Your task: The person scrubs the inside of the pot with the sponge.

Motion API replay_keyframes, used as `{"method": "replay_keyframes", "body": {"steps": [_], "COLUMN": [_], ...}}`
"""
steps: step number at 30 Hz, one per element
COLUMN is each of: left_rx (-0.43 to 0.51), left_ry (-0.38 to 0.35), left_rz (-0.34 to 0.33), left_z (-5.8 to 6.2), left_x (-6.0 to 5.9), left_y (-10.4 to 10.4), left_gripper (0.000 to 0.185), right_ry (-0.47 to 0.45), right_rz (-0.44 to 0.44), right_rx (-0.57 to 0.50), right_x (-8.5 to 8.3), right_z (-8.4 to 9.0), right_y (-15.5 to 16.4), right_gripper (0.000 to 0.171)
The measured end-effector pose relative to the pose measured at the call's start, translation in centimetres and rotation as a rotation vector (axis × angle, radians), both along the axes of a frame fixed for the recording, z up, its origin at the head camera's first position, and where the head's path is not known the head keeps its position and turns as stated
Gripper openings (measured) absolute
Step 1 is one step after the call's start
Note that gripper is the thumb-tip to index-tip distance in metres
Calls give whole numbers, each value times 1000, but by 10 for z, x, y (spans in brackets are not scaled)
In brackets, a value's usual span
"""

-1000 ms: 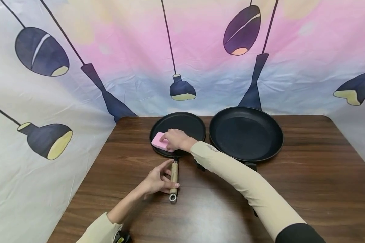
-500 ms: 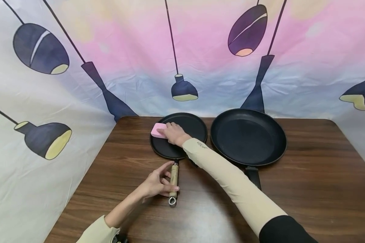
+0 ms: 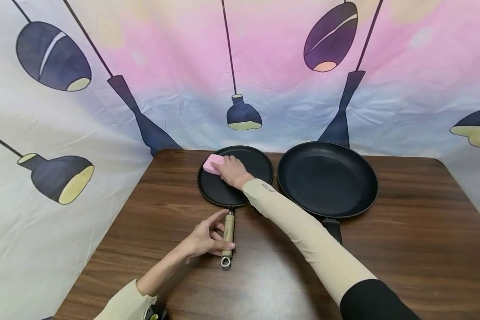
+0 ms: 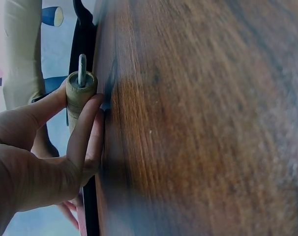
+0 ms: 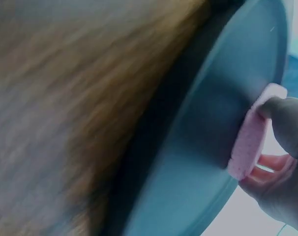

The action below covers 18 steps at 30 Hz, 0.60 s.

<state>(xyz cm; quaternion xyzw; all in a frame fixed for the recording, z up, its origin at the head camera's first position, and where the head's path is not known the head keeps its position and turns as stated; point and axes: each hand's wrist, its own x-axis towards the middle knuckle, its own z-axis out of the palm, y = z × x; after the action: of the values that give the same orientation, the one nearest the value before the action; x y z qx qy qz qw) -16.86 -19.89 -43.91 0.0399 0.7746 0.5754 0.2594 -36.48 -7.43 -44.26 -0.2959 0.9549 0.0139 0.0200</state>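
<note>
A small flat black pan (image 3: 222, 190) lies on the table with its wooden handle (image 3: 228, 229) toward me. My left hand (image 3: 203, 238) holds that handle between thumb and fingers; the left wrist view shows the handle's end (image 4: 81, 81) with its metal ring, and the fingers along its side. Over the pan's far left part, my right hand (image 3: 233, 171) grips a pink sponge (image 3: 213, 164). In the right wrist view the thumb and fingers pinch the sponge (image 5: 252, 132) by its sides, its edge against the pan's surface (image 5: 203, 132).
A larger black frying pan (image 3: 328, 180) sits just right of the small one, its dark handle (image 3: 334, 230) partly behind my right sleeve (image 3: 300, 231). Behind the wooden table (image 3: 416, 249) hangs a printed cloth (image 3: 184, 66) with lamp pictures.
My right hand has carried the sponge from the pan's near left part up to its far left part. The left hand keeps its hold on the handle.
</note>
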Motion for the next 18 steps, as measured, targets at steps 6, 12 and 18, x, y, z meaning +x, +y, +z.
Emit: {"method": "replay_keyframes", "body": {"steps": [6,12,18], "left_rx": [7,2,4], "left_ry": [-15,8,-4], "left_rz": [10,1,7], "left_z": [0,0,1], "left_x": [2,3,-1], "left_y": [-1,0,-1], "left_gripper": [99,99,100], "right_ry": [23,-18,-48], "right_rz": [-110,-175,-228], "right_rx": [-17,-9,-6], "right_x": [-10,-16,-18], "right_z": [-5,1,16], "right_y": [15,30,53], "right_gripper": [51,51,37]}}
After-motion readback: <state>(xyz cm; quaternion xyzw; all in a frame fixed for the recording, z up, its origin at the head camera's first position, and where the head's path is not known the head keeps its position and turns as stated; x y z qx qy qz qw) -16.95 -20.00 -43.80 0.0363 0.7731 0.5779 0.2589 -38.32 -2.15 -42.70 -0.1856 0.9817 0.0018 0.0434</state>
